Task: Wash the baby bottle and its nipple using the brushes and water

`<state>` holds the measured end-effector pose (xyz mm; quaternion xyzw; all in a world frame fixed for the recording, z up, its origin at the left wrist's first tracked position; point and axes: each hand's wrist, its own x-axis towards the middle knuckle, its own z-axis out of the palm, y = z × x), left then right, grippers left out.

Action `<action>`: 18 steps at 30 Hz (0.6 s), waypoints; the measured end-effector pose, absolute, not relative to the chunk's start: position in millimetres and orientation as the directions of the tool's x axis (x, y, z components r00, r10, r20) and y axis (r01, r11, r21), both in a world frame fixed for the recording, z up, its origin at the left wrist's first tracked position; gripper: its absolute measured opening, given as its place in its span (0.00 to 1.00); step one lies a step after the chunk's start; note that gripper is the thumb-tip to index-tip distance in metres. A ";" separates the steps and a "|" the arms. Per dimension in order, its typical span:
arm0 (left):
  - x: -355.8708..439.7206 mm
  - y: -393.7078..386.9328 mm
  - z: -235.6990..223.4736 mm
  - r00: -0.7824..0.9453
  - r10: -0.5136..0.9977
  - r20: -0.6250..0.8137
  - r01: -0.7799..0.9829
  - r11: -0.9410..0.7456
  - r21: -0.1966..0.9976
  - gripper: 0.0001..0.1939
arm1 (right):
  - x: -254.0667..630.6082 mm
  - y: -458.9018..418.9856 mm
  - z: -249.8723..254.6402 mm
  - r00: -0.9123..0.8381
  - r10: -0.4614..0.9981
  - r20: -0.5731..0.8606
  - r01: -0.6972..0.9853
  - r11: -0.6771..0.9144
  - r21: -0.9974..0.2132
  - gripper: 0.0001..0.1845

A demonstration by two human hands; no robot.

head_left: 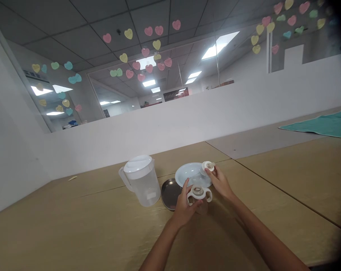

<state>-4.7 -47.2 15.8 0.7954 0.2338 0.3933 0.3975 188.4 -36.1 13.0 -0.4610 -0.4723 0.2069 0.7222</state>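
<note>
My left hand [185, 207] is closed around a baby bottle [202, 208] with a white two-handled collar and an uncovered round mouth. To its upper right, my right hand [220, 181] pinches a white bottle cap [207, 165] with a pale, translucent nipple or spout. The cap is apart from the bottle, above the right rim of a pale blue bowl [184, 171]. Left of the bottle sits a round dark metal dish [169, 195], partly covered by my left hand. What the bottle contains cannot be made out.
A clear plastic pitcher [146, 188] with a white lid and handle stands left of the dish. A teal cloth [325, 125] lies at the far right of the table [102, 233]. Behind it runs a white wall [165, 131] below windows with heart-shaped notes.
</note>
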 end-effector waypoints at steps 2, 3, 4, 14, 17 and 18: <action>-4.4 -47.1 16.1 0.581 0.685 0.440 0.058 -0.574 0.817 0.43 | 186.7 -40.2 13.1 0.408 0.743 0.530 0.356 0.405 -0.842 0.23; -4.3 -47.2 16.4 0.582 0.684 0.439 0.058 -0.574 0.817 0.43 | 186.1 -41.9 13.5 0.384 0.750 0.538 0.453 0.355 -0.818 0.23; -4.2 -47.3 16.8 0.583 0.683 0.439 0.059 -0.574 0.816 0.43 | 185.8 -43.2 13.9 0.366 0.756 0.543 0.531 0.309 -0.789 0.23; -4.4 -50.2 18.8 0.579 0.679 0.452 0.077 -0.597 0.799 0.42 | 185.3 -47.4 17.8 0.333 0.750 0.571 0.644 0.262 -0.719 0.23; -4.2 -50.2 18.6 0.586 0.672 0.453 0.060 -0.593 0.803 0.41 | 184.1 -48.9 18.7 0.398 0.714 0.575 0.605 0.267 -0.750 0.24; -4.2 -50.1 18.4 0.587 0.674 0.448 0.061 -0.589 0.806 0.41 | 183.8 -49.2 19.0 0.414 0.705 0.575 0.583 0.279 -0.763 0.24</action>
